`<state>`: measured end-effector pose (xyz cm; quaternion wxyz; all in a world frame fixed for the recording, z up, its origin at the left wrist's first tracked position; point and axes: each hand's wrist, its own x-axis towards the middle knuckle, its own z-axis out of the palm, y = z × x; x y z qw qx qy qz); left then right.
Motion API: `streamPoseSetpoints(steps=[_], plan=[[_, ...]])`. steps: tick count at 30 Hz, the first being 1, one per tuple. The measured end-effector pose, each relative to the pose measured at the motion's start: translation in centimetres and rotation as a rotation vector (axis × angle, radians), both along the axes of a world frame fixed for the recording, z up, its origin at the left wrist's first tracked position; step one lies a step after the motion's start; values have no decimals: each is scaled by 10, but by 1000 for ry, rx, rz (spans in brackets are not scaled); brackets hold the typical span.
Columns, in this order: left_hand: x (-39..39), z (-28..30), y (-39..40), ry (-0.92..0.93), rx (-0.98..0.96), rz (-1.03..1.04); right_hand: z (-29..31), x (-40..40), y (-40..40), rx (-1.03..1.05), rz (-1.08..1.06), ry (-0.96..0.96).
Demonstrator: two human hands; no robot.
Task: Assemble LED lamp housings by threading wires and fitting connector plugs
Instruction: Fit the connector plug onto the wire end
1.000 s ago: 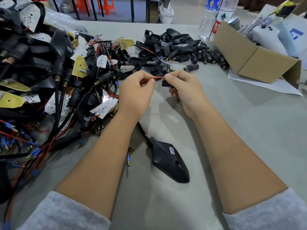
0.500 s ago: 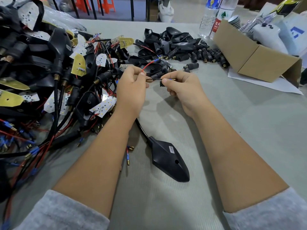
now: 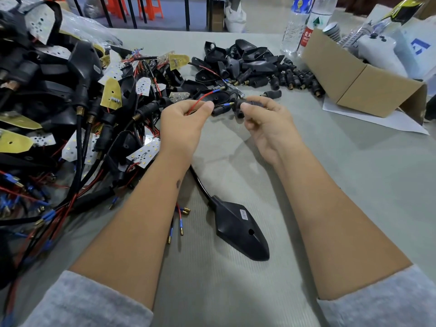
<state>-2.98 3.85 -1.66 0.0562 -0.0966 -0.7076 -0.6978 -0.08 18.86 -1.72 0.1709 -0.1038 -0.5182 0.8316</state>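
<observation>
- Two hands meet above the grey table (image 3: 354, 185), just beyond the black lamp housing (image 3: 240, 230) that lies flat between the forearms.
- Left hand (image 3: 184, 123) pinches a thin red wire (image 3: 204, 97) between thumb and forefinger; the wire arcs up and away from the housing, ending in a blue sleeve.
- A second wire tip (image 3: 227, 104), blue sleeve with a brass end, pokes out from the same pinch and points straight at the right hand.
- Right hand (image 3: 266, 123) curls its fingertips round a small black connector plug (image 3: 240, 107), its open end facing that brass tip, close but not visibly touching.
- From the housing's narrow end a black cable (image 3: 200, 182) runs up under the left wrist.
- Left of the housing, loose wire ends (image 3: 180, 220) with brass tips lie on the table.
- Further left, a big tangle of finished lamps (image 3: 70, 109), white LED boards and wires.
- Beyond the housing, past the hands, a heap of empty black shells and plugs (image 3: 254, 64).
- Right of that heap, a cardboard box (image 3: 354, 79) with two water bottles (image 3: 299, 24) behind it.
</observation>
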Motion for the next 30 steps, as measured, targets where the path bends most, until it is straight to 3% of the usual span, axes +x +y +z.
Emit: streamPoseSetpoints(steps=[10, 21, 26, 30], plan=[[-1, -2, -1, 30, -11, -41, 3, 2, 1, -180, 49, -42], [-3, -3, 0, 40, -10, -48, 6, 5, -1, -148, 59, -23], [-3, -5, 1, 70, -92, -51, 7, 6, 0, -185, 53, 6], [-3, -7, 3, 98, -164, -59, 7, 6, 0, -83, 51, 6]])
